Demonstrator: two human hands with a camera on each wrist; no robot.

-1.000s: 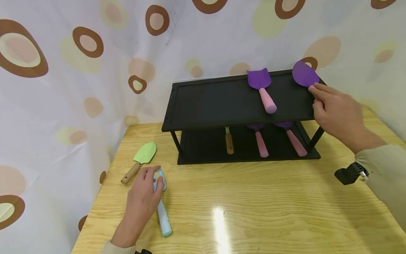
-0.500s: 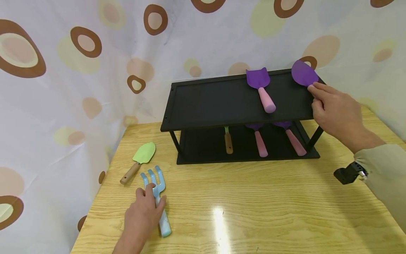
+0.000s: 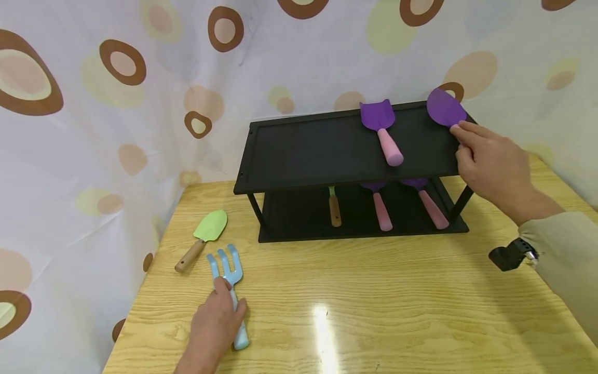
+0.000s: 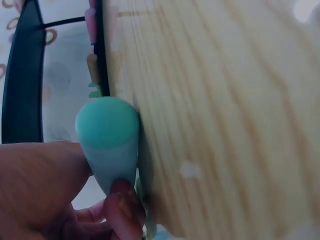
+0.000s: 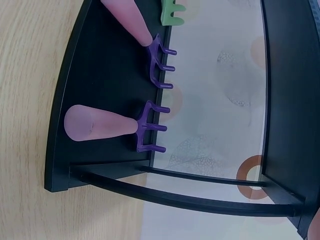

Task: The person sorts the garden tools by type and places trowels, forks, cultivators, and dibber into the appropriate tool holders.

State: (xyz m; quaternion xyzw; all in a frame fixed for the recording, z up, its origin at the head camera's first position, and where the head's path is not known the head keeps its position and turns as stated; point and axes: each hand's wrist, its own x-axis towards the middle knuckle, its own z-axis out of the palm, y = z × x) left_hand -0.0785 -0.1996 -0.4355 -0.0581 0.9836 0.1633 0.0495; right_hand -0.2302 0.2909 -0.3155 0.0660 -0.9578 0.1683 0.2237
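Observation:
A light blue three-tined hand rake (image 3: 235, 272) lies on the wooden table at the left, tines pointing away. My left hand (image 3: 216, 318) grips it over the neck and handle, index finger near the tines and thumb along the right side. The handle's teal butt (image 4: 107, 122) fills the middle of the left wrist view, close over the table. At the right end of the black rack's top shelf, my right hand (image 3: 496, 162) pinches a purple trowel (image 3: 444, 106); most of its pink handle is hidden behind the fingers.
A green trowel (image 3: 211, 226) with a wooden handle lies left of the rake. On the two-tier black rack (image 3: 303, 156), a purple scoop (image 3: 377, 115) rests on top. Below are two pink-handled purple rakes (image 5: 102, 124) and a green rake (image 5: 171, 12). A patterned curtain hangs behind.
My left hand has come down and back from above the tines onto the neck and handle of the blue hand rake. My right hand stays at the purple trowel.

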